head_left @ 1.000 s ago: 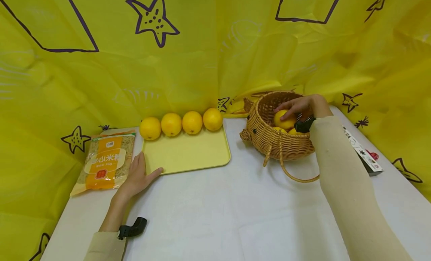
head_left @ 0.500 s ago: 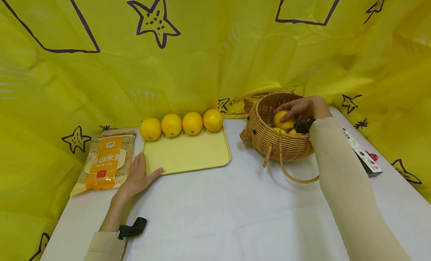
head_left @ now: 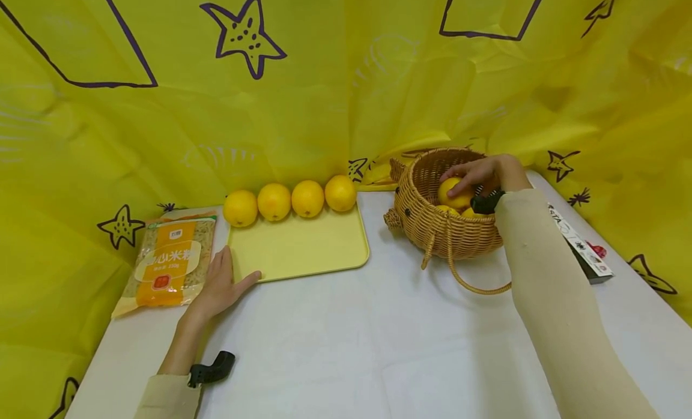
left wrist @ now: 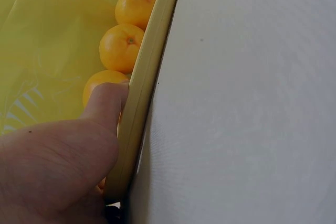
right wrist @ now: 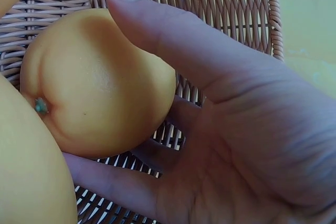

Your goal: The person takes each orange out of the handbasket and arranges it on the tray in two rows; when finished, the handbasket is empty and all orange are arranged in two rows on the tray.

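An orange is sitting inside the wicker basket, and the right hand is reaching in over the basket's rim and gripping it. In the right wrist view, the thumb is pressing along the fruit's near side while the fingers are curling beneath it. More oranges are lying in the basket just beside the held one, partly hidden by the basket's wall. The basket's handle is drooping in front of it onto the counter.

To the basket's left, a pale yellow tray is lying flat, with four oranges lining up in a row along its far edge. The left hand is resting at the tray's near left corner, farther from the basket, its fingers and thumb spreading apart: the fingers are extending along the tray's side and the thumb is touching its front rim.

Well left of the basket, beyond the tray, an orange-and-clear food packet is lying flat. To the basket's right, a printed box is showing partly past the sleeve. Behind the basket, a yellow cloth with dark starfish drawings is hanging.
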The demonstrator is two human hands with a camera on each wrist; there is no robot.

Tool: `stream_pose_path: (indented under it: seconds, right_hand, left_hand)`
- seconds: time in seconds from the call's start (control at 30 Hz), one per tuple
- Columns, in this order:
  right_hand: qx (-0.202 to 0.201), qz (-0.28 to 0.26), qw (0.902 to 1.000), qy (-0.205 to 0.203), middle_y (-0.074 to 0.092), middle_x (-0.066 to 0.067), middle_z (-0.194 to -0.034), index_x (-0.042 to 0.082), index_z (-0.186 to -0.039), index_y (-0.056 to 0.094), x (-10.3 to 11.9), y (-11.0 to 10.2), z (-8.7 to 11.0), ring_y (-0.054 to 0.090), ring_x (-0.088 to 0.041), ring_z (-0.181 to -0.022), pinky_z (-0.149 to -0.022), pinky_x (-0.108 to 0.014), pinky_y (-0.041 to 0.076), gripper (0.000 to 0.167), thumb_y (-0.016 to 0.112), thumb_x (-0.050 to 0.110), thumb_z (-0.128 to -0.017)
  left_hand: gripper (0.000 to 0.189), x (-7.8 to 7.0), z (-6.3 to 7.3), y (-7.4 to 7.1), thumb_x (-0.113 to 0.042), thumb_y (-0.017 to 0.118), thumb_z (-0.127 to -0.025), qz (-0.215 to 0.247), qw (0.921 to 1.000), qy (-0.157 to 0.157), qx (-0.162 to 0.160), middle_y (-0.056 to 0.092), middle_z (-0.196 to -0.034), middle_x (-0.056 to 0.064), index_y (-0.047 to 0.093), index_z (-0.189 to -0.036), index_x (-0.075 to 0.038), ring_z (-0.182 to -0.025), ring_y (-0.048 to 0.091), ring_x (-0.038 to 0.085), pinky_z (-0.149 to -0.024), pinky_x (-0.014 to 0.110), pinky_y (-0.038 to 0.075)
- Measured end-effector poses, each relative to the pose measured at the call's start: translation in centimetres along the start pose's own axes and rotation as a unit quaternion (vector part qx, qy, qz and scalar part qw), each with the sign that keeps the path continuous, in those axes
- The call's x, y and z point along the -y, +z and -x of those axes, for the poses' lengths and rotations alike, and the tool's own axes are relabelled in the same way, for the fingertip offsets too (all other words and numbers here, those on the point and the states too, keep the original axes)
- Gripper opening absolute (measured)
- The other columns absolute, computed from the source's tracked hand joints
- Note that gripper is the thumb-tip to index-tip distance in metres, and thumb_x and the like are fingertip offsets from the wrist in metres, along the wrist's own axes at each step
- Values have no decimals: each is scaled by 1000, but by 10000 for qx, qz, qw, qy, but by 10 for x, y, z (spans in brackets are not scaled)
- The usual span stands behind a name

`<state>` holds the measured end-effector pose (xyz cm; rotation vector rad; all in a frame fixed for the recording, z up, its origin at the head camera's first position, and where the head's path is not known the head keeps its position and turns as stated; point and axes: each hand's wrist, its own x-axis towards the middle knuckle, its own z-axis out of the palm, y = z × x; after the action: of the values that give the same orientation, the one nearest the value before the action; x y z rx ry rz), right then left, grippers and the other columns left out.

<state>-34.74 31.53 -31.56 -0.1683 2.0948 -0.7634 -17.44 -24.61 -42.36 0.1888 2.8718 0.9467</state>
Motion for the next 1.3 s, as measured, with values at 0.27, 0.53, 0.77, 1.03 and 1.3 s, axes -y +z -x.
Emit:
stream_pose_path:
  seconds: [0.27, 0.53, 0.77, 1.03, 1.3]
  right_hand:
    - [-101, -10, 9999, -71, 28, -17, -140, 8, -149, 21, 3, 2, 2, 45, -26, -110, -83, -34, 47, 69, 57, 33, -97]
    - [-181, -823, 9951, -518, 42, -13, -127, 9, -148, 17, -1, 5, 0, 58, -21, -95, -76, -34, 55, 64, 56, 23, -98]
    - [-317, -1261, 9876, -884, 35, -18, -131, 10, -141, 24, 3, 7, 4, 59, -29, -99, -80, -45, 58, 52, 54, 19, -99]
    - [-476, -1746, 9772, -1111, 29, -19, -135, 16, -139, 24, 6, 8, 7, 55, -30, -108, -88, -48, 56, 50, 54, 20, -99]
    - [-306, -1790, 9746, -1308, 33, -16, -131, 17, -140, 21, 7, 9, 10, 56, -28, -108, -89, -46, 56, 50, 50, 19, -100]
  left_hand:
    - [96, -1, 2, 0, -41, 61, -92, -6, 10000, 46, -71, 18, -145, 37, 4, -147, 13, -131, 22, 47, -107, 62, 22]
    - [102, -1, 1, 1, -41, 62, -92, 14, 10000, -38, 58, 10, -150, 39, -3, -148, 14, -138, 13, 50, -111, 63, 16]
    - [102, 0, 0, 1, -41, 62, -92, -15, 10000, -18, 5, 12, -149, 39, -2, -148, 15, -137, 15, 50, -110, 63, 18]
    - [104, 2, 1, 4, -40, 62, -92, 23, 10000, 5, -20, 8, -150, 41, -5, -148, 16, -138, 12, 52, -111, 65, 15]
    - [103, 2, 1, 3, -41, 62, -92, 1, 10000, -11, -8, 11, -149, 39, -3, -148, 15, -137, 15, 50, -110, 63, 17]
